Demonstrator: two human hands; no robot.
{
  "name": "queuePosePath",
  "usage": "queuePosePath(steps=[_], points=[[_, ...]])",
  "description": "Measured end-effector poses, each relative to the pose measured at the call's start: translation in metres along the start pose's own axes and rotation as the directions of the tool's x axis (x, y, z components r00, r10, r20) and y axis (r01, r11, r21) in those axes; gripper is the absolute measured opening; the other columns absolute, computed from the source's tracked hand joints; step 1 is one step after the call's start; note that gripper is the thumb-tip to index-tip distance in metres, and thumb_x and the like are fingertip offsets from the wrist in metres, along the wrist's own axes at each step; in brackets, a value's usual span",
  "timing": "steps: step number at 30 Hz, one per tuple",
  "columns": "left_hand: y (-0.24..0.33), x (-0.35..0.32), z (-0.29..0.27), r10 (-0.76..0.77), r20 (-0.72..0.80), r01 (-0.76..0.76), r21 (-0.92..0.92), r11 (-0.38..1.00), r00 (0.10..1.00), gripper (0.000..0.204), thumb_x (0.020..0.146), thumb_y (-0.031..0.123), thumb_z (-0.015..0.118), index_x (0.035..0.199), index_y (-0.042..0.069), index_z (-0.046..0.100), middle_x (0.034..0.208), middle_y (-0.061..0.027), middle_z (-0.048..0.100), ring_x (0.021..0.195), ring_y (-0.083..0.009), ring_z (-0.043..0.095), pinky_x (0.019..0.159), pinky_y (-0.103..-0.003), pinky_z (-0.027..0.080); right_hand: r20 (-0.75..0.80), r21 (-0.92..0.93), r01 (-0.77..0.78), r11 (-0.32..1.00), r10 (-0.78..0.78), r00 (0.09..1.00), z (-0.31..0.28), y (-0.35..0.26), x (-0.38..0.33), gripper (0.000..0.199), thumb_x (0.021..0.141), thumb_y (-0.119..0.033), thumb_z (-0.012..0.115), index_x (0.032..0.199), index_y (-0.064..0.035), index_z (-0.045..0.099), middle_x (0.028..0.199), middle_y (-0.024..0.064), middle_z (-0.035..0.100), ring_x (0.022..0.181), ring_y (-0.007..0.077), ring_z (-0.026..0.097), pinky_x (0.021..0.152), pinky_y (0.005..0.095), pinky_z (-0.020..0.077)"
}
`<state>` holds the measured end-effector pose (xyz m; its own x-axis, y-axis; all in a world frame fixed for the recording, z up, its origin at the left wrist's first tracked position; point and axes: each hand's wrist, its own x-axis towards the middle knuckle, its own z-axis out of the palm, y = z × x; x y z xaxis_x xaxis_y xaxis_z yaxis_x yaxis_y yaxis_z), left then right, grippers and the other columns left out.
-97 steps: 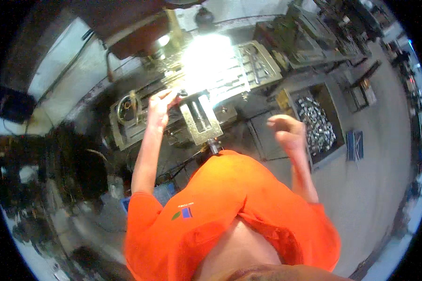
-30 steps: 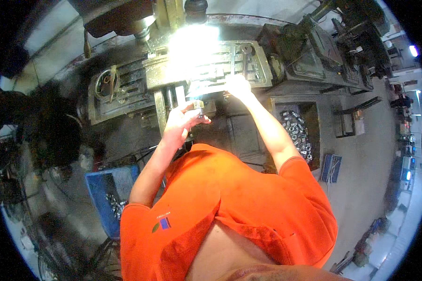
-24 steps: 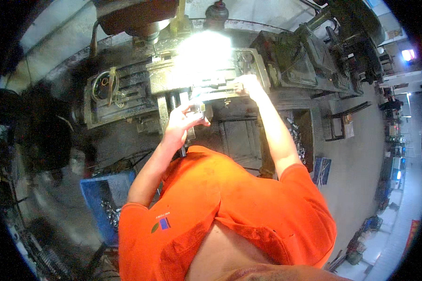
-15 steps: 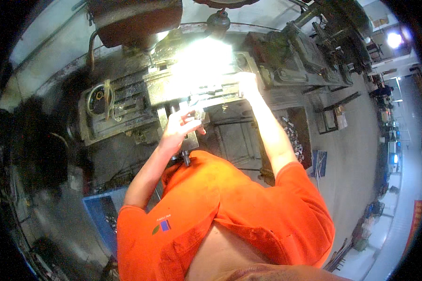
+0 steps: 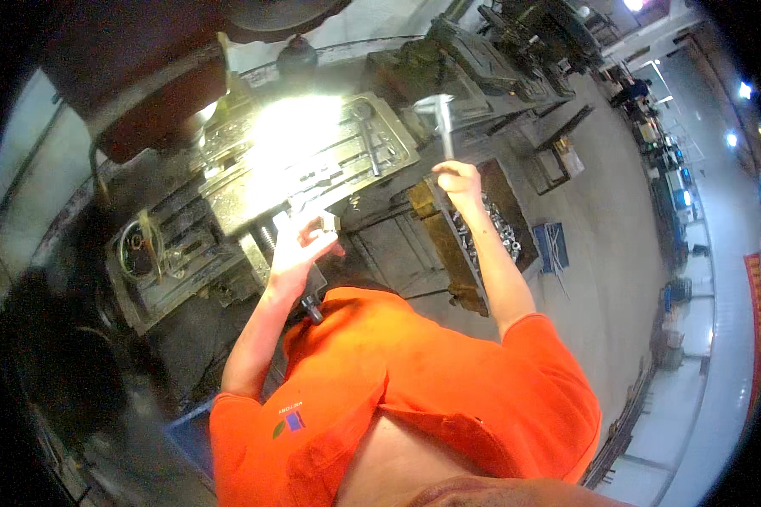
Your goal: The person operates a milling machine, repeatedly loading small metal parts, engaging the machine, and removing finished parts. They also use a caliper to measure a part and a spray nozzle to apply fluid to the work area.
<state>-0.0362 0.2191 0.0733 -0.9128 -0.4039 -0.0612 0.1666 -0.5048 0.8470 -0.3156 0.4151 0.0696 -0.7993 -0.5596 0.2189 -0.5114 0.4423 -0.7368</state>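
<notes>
My left hand (image 5: pixel 300 249) is closed round a small squarish metal block (image 5: pixel 331 222), in front of the near edge of the milling machine's table (image 5: pixel 237 215). Off to the right, my right hand (image 5: pixel 460 184) grips a silver caliper (image 5: pixel 446 133) by its beam, its jaws pointing up and away from me. A long wrench (image 5: pixel 369 144) lies on the right part of the machine table. Glare from the lamp washes out the middle of that table, so what lies there is partly hidden.
Below my right forearm stands a bin (image 5: pixel 509 190) of small metal parts. A blue tray (image 5: pixel 551 247) is on the floor beyond it. A handwheel (image 5: pixel 137 251) sits at the left of the machine, and the dark machine head (image 5: pixel 161 101) hangs over its far side.
My right hand has left the machine table and come right, now raising the caliper. My left hand keeps its hold on the metal block. The view has turned and shifted right.
</notes>
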Motion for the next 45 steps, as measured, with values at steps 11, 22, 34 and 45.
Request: queuePosePath(steps=[11,22,34,45], points=[[-0.013,0.001,0.006,-0.027,0.025,0.026,0.025,0.999,0.999,0.023,0.079,0.004,0.059,0.101,-0.003,0.055,0.084,-0.007,0.06,0.07,-0.016,0.061,0.068,-0.028,0.049,0.113,0.018,0.16,0.987,-0.161,0.98,-0.001,-0.034,-0.01,0.025,0.058,-0.014,0.057,0.079,-0.0074,0.068,0.065,0.0062,0.048,0.059,0.015,0.048,0.054,0.0262,0.0365],[0.001,-0.004,0.015,-0.027,-0.079,0.034,0.081,0.996,0.997,0.041,0.079,0.004,0.06,0.117,-0.003,0.048,0.086,-0.0065,0.059,0.072,-0.0182,0.063,0.073,-0.03,0.049,0.516,-0.118,0.471,0.874,-0.351,0.781,0.011,-0.055,-0.004,0.045,0.055,-0.014,0.057,0.099,-0.0167,0.067,0.08,0.0159,0.056,0.065,0.0314,0.056,0.061,0.0374,0.0475],[-0.006,-0.024,-0.002,0.021,-0.165,-0.023,-0.011,1.0,0.986,0.028,0.077,-0.001,0.061,0.101,0.0,0.046,0.078,-0.0094,0.061,0.072,-0.0199,0.064,0.073,-0.033,0.052,0.701,0.01,0.762,0.648,-0.548,0.457,0.029,-0.123,-0.012,0.045,0.061,-0.02,0.057,0.105,-0.0133,0.062,0.092,0.0203,0.058,0.076,0.0353,0.059,0.069,0.0406,0.0494],[-0.015,-0.029,-0.013,-0.067,-0.072,0.063,-0.055,0.996,0.995,0.028,0.078,-0.003,0.059,0.102,-0.001,0.045,0.079,-0.0131,0.062,0.071,-0.0223,0.065,0.071,-0.035,0.054,0.67,-0.033,0.729,0.684,-0.526,0.524,0.028,-0.138,-0.047,0.046,0.056,-0.014,0.065,0.101,-0.0101,0.064,0.085,0.0164,0.055,0.067,0.0324,0.057,0.058,0.0378,0.0475]])
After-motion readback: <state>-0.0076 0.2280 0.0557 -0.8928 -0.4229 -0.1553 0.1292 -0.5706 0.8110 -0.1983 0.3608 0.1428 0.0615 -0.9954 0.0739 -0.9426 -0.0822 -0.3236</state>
